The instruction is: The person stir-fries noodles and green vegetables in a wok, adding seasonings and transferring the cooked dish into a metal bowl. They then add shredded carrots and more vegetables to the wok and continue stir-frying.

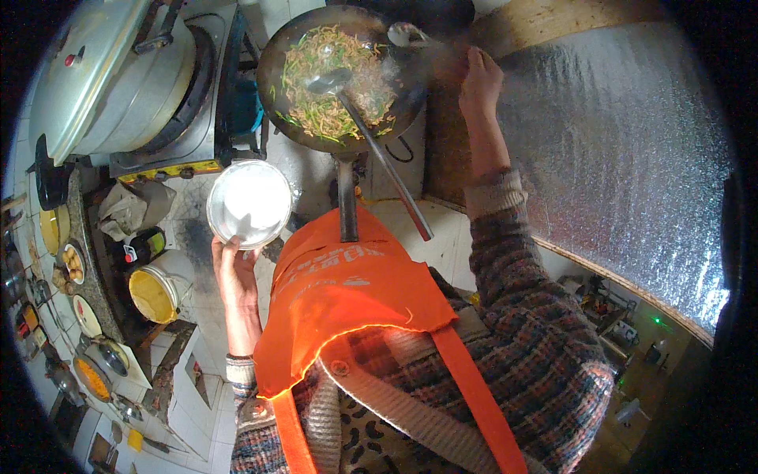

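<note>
My left hand grips the rim of a round, light-coloured bowl, thumb over the edge. Its inside is so bright that I cannot tell its contents. Ahead stands a dark wok holding thin pale-brown strips with green vegetable pieces. A metal ladle rests in the food, its handle slanting over the rim towards me. Beyond the wok's right side, my right hand is closed on what appears to be the handle of a metal spoon. The spoon's bowl is over the wok's far right rim; its handle is blurred.
At the left, a large lidded aluminium pot sits on a gas stove. Below it are a bucket and a counter with dishes. A foil-covered panel rises at the right. The wok's handle points at my orange apron.
</note>
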A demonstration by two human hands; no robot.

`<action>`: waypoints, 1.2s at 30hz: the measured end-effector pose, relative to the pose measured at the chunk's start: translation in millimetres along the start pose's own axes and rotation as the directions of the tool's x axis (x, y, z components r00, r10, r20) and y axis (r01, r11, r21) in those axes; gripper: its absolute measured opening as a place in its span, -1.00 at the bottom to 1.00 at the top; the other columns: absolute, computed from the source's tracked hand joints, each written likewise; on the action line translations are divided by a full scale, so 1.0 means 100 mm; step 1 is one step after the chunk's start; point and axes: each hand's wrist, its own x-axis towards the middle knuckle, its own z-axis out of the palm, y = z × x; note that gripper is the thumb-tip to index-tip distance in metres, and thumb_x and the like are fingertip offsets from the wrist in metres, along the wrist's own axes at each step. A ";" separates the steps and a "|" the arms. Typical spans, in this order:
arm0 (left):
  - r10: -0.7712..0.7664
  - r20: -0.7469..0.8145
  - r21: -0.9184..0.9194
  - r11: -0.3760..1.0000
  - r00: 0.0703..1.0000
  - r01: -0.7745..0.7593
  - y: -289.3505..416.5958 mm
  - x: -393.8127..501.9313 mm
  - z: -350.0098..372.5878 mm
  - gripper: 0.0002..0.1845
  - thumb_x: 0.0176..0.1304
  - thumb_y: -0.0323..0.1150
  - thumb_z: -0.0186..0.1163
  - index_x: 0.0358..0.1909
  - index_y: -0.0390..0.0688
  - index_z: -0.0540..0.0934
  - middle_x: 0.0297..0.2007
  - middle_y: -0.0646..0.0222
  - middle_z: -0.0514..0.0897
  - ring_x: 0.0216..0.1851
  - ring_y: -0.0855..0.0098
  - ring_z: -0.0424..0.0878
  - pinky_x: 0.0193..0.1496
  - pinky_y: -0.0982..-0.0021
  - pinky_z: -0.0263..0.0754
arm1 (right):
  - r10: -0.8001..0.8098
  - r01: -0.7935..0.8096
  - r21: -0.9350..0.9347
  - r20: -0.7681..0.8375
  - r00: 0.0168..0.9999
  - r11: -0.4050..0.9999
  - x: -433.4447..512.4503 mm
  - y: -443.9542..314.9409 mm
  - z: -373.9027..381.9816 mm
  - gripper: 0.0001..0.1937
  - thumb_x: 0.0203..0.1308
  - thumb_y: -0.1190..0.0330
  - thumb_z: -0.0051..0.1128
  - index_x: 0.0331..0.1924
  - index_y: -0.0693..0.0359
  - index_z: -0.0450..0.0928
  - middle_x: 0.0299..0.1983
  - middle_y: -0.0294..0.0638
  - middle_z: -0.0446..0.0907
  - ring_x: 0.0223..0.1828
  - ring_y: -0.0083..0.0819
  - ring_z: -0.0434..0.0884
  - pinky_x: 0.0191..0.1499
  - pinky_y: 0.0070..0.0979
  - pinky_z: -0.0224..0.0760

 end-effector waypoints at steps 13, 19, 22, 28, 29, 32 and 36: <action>0.003 0.010 -0.020 1.000 1.000 -0.003 0.00 -0.12 0.11 -0.56 0.15 -0.35 0.18 0.07 -0.15 0.35 0.06 0.32 0.42 0.08 0.39 0.44 0.05 0.23 0.46 | -0.077 0.085 -0.020 0.250 0.965 0.996 0.23 0.31 0.68 -0.66 0.43 0.33 -0.32 -0.12 0.49 0.44 -0.35 0.10 0.63 -0.40 -0.17 0.68 -0.29 -0.34 0.61; 0.021 -0.003 -0.017 1.000 1.000 -0.021 -0.04 -0.10 0.10 -0.57 0.15 -0.34 0.18 0.07 -0.14 0.36 0.07 0.32 0.42 0.08 0.36 0.43 0.03 0.22 0.45 | -0.011 0.050 -0.124 0.299 0.954 0.991 -0.39 0.11 0.50 -0.69 0.42 0.37 -0.28 -0.11 0.47 0.47 -0.35 0.03 0.64 -0.39 -0.28 0.69 -0.28 -0.44 0.59; 0.001 0.010 0.013 1.000 1.000 -0.001 -0.04 -0.02 0.14 -0.55 0.14 -0.33 0.19 0.09 -0.12 0.37 0.06 0.32 0.42 0.05 0.36 0.43 -0.02 0.26 0.44 | -0.222 0.329 -0.261 0.365 0.904 0.908 -0.58 0.03 0.48 -0.73 0.40 0.42 -0.23 -0.13 0.46 0.49 -0.36 -0.03 0.65 -0.41 -0.32 0.69 -0.30 -0.49 0.58; 0.019 0.052 0.103 0.994 0.998 -0.025 -0.04 0.19 0.34 -0.43 0.12 -0.33 0.23 0.17 -0.10 0.28 0.07 0.29 0.40 0.06 0.38 0.40 0.00 0.25 0.38 | -0.151 0.266 -0.123 0.571 0.807 0.956 -1.24 -0.07 0.67 -0.78 0.35 0.48 -0.20 -0.13 0.44 0.49 -0.36 -0.03 0.66 -0.37 -0.39 0.70 -0.32 -0.52 0.57; 0.034 0.065 0.147 0.988 0.997 -0.044 -0.04 0.20 0.39 -0.41 0.11 -0.34 0.23 0.19 -0.13 0.26 0.07 0.26 0.40 0.05 0.37 0.42 0.00 0.28 0.38 | 0.023 0.033 -0.083 0.598 0.801 0.996 -1.37 -0.06 0.72 -0.79 0.34 0.50 -0.21 -0.14 0.43 0.48 -0.37 -0.04 0.66 -0.40 -0.40 0.70 -0.33 -0.52 0.58; 0.043 0.107 0.141 0.988 0.993 -0.058 -0.01 0.22 0.51 -0.39 0.11 -0.35 0.23 0.20 -0.15 0.25 0.05 0.25 0.41 0.00 0.41 0.44 -0.01 0.32 0.37 | -0.004 0.122 -0.131 0.666 0.746 0.984 -1.58 0.01 0.82 -0.78 0.39 0.50 -0.26 -0.10 0.43 0.45 -0.37 0.00 0.64 -0.35 -0.35 0.70 -0.28 -0.52 0.59; 0.039 0.099 0.156 0.986 0.994 -0.054 0.00 0.21 0.62 -0.38 0.10 -0.37 0.23 0.21 -0.15 0.23 0.06 0.25 0.41 -0.01 0.42 0.45 -0.04 0.37 0.39 | 0.018 0.138 -0.170 0.690 0.724 0.976 -1.64 0.10 0.84 -0.79 0.38 0.49 -0.22 -0.13 0.43 0.47 -0.38 -0.02 0.64 -0.38 -0.40 0.69 -0.30 -0.53 0.59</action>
